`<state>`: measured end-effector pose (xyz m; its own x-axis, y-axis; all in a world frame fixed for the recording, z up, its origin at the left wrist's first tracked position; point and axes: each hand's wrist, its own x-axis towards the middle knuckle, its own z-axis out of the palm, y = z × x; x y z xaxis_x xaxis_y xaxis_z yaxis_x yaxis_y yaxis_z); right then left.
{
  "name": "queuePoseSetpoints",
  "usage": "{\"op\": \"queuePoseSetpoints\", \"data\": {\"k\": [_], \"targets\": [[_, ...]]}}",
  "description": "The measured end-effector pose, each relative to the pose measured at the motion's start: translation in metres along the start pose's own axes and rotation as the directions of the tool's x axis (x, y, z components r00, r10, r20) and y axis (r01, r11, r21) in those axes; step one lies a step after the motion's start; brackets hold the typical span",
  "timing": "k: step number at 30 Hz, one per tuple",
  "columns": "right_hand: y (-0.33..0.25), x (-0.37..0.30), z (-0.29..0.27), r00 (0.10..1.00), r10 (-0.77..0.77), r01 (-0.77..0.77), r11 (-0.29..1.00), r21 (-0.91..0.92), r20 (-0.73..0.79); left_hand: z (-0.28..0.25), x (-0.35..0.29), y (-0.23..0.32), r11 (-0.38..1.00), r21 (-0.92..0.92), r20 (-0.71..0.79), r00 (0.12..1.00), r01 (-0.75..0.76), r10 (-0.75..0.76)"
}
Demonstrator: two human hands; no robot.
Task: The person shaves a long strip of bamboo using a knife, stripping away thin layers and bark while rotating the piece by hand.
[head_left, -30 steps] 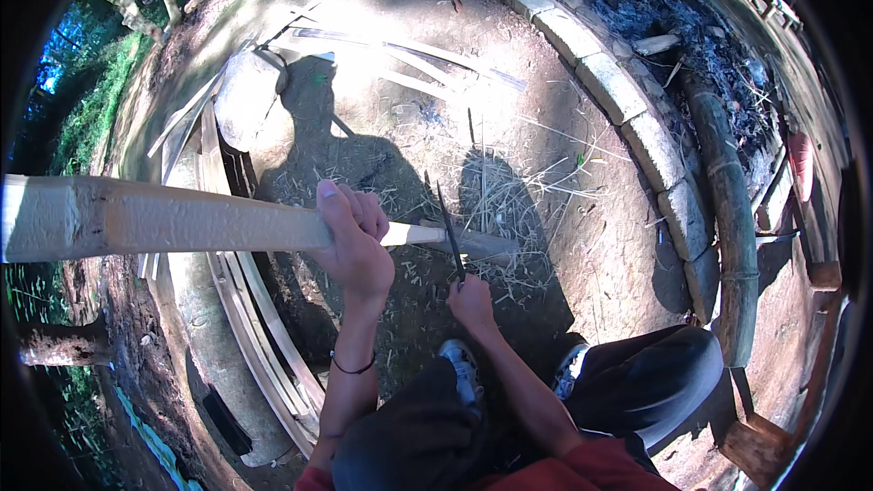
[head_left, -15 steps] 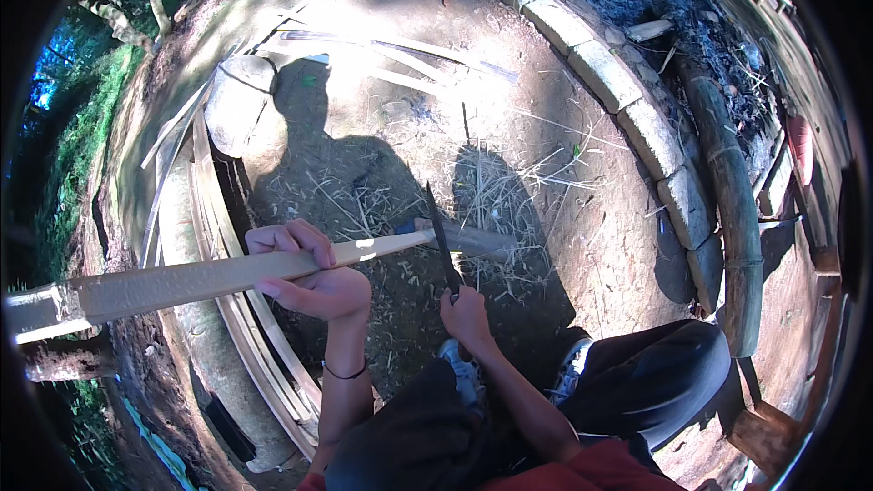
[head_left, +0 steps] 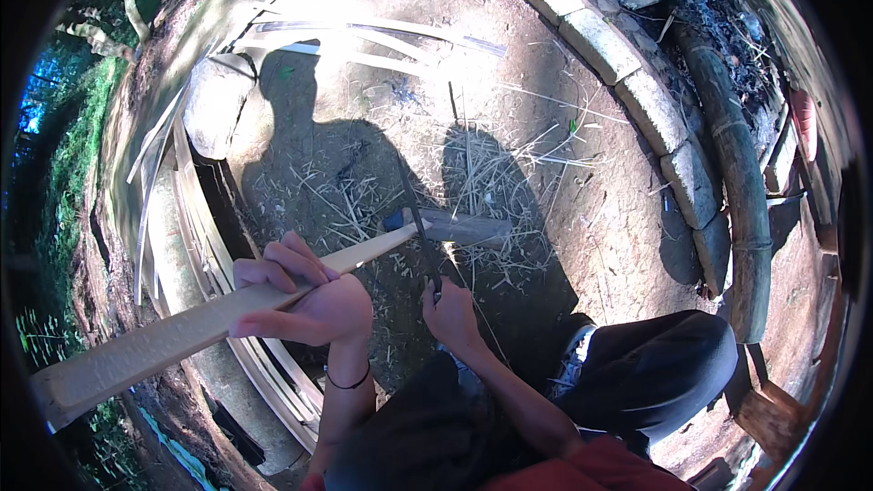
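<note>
Red sleeve [head_left: 564, 471]: showing at the lower edge, above dark trousers [head_left: 650, 373], with knees bent and spread.
Left hand [head_left: 309, 309]: gripping the slat near its middle, with fingers bent along the far edge and the thumb stretched along the near edge; wearing a thin dark band [head_left: 350, 384] at the wrist.
Right hand [head_left: 450, 316]: closed in a fist around the handle of the knife, just beside the slat's narrow end.
Pale slat [head_left: 177, 343]: running slantwise from the broad end at lower left, through the left hand, to a tapered tip at the wooden block.
Dark knife [head_left: 427, 255]: pointing away and slightly left, crossing the slat close to its tip; hard to tell whether touching.
Wooden block [head_left: 473, 229]: lying on the ground beyond the right hand, in shade.
Pale log [head_left: 195, 309]: lying to the left, flanked by long split strips [head_left: 296, 391].
Shavings [head_left: 482, 173]: scattered around and beyond the block.
Bamboo pole [head_left: 741, 173]: lying at right, outside the curved block curb [head_left: 605, 50].
Pale stone [head_left: 218, 105]: resting at far left, near more strips [head_left: 382, 36] on sunlit ground.
Ash bed [head_left: 718, 18]: spreading beyond the curb, grey and dark.
</note>
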<state>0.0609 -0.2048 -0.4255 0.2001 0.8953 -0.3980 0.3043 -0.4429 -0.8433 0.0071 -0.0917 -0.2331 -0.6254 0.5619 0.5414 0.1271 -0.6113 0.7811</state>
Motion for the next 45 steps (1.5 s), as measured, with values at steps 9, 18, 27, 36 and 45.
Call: {"op": "queuePoseSetpoints", "data": {"k": [9, 18, 27, 36, 45], "targets": [[0.024, 0.013, 0.012, 0.999, -0.049, 0.049, 0.999, 0.008, 0.001, 0.011, -0.005, 0.001, 0.998, 0.006, 0.079, 0.995, -0.065, 0.065], [0.032, 0.045, 0.024, 0.991, -0.122, 0.119, 0.992, -0.042, -0.061, 0.007, 0.003, -0.003, 0.997, -0.038, 0.057, 0.996, -0.061, 0.063], [0.027, 0.032, 0.022, 0.996, -0.065, 0.063, 0.997, -0.033, -0.061, 0.010, 0.006, -0.002, 1.000, -0.017, -0.030, 0.999, -0.022, 0.022], [-0.012, 0.011, 0.001, 0.998, -0.061, 0.061, 0.997, 0.042, -0.018, 0.007, 0.005, -0.003, 0.999, 0.010, 0.007, 0.999, -0.031, 0.031], [0.004, 0.015, 0.012, 0.999, -0.014, 0.013, 0.999, 0.037, 0.043, -0.002, 0.003, 0.000, 0.999, 0.013, 0.039, 0.998, -0.045, 0.045]]}}
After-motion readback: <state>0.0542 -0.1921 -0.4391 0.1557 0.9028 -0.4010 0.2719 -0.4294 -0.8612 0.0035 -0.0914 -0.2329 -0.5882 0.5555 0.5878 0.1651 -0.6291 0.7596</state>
